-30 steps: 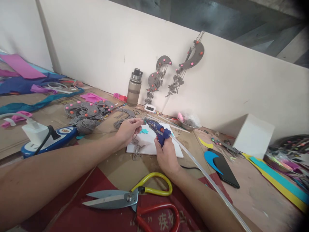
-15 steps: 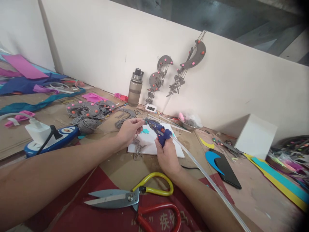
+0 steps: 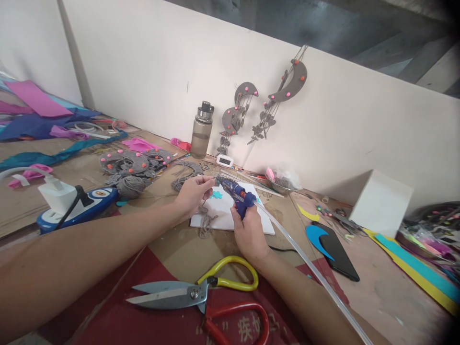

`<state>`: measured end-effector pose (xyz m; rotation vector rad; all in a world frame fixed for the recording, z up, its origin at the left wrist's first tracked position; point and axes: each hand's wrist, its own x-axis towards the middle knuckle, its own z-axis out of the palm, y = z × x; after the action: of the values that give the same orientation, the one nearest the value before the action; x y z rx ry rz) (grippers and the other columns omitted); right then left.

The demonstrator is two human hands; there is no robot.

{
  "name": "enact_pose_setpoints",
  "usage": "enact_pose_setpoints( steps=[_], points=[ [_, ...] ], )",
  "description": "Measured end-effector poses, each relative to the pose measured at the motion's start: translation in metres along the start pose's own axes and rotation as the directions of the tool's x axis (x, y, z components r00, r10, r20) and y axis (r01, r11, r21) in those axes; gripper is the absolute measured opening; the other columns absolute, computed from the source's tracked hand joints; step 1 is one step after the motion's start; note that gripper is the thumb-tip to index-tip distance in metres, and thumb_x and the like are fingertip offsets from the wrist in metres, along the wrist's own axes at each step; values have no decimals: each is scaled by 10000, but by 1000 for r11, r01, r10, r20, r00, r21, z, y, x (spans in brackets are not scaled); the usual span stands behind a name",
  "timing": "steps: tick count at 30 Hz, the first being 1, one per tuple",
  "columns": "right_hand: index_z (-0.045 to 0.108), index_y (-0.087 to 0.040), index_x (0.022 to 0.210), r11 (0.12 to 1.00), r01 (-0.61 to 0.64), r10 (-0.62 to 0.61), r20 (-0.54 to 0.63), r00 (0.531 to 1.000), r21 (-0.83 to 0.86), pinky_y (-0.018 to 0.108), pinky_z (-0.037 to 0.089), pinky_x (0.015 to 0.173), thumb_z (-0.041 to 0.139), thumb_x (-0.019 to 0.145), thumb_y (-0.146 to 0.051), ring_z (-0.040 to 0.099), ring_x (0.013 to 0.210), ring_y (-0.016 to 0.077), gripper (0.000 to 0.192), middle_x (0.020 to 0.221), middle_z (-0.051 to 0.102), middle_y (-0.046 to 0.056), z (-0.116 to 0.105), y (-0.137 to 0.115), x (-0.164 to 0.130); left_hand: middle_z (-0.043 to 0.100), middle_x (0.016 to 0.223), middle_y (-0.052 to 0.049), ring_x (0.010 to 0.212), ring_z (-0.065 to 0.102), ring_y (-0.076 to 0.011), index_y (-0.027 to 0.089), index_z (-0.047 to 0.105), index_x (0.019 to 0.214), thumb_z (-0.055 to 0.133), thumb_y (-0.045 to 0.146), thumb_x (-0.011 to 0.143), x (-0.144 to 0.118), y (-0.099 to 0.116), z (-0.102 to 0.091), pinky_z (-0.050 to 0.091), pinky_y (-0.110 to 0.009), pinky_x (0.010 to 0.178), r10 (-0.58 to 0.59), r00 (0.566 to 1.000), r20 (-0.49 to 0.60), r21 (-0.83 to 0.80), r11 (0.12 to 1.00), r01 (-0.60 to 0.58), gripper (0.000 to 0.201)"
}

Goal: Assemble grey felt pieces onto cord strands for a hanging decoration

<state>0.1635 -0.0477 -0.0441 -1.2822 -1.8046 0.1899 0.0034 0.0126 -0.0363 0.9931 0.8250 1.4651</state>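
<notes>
My right hand (image 3: 248,230) is wrapped round the handle of a blue hot glue gun (image 3: 240,195). A long clear glue stick (image 3: 309,263) runs out of its back end toward me. My left hand (image 3: 194,195) is pinched at the gun's nozzle; what the fingertips hold is too small to make out. Below them lies a white board (image 3: 230,218) with a turquoise foam cutout (image 3: 216,195) on it. Grey yarn (image 3: 206,225) trails from under my left hand onto the board's near edge.
Large scissors (image 3: 194,293) lie open in front of me. A phone (image 3: 338,254) with a blue crescent (image 3: 318,239) is on the right. A power strip (image 3: 79,211) and grey yarn ball (image 3: 131,186) are on the left. A water bottle (image 3: 201,132) stands by the wall.
</notes>
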Motion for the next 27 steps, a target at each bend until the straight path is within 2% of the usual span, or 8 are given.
enact_pose_setpoints(
  steps=[4, 11, 27],
  points=[
    [528, -143, 1120, 1000, -13, 13, -8, 1000, -13, 442, 473, 900, 431, 887, -304, 598, 1022, 275, 300, 1066, 637, 160, 0, 0, 0, 491, 477, 33, 405, 367, -42, 126, 567, 691, 694, 290, 690, 0, 1, 0, 217, -184, 403, 6, 1000, -12, 8, 1000, -6, 208],
    [536, -152, 1087, 1000, -22, 22, 25, 999, 3, 435, 466, 920, 428, 884, -301, 580, 1079, 277, 274, 1091, 628, 165, -1, -3, 0, 479, 471, 35, 402, 361, -44, 128, 560, 673, 683, 270, 694, 1, 2, 0, 219, -189, 406, 9, 1000, -10, -3, 1000, -9, 189],
    [524, -145, 1100, 999, -36, 36, 17, 999, -2, 453, 457, 919, 417, 881, -322, 575, 1072, 284, 300, 1087, 621, 173, -1, -1, 0, 482, 466, 35, 399, 354, -42, 124, 576, 682, 693, 274, 679, -1, 2, 1, 198, -194, 401, 11, 1000, -12, 6, 1000, -11, 191]
  ],
)
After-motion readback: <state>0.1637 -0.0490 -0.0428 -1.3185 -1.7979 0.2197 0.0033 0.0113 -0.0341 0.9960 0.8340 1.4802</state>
